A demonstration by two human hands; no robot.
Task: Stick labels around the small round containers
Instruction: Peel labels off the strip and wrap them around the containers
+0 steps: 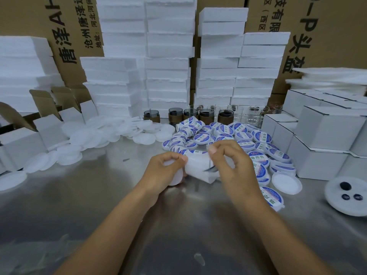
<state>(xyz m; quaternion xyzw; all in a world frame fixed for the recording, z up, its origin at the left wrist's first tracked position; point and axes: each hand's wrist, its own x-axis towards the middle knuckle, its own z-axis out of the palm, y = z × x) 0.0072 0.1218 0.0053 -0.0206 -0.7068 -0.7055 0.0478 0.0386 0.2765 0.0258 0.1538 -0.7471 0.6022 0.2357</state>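
2 hands meet mid-table: the left hand curls round a plain white container, and the right hand pinches the label strip touching it. Labelled containers crowd just behind and to the right; bare steel table lies open leftward and toward the near edge

Shows bare arms down to left hand and right hand, nails trimmed short and plain (clearest on right thumb).
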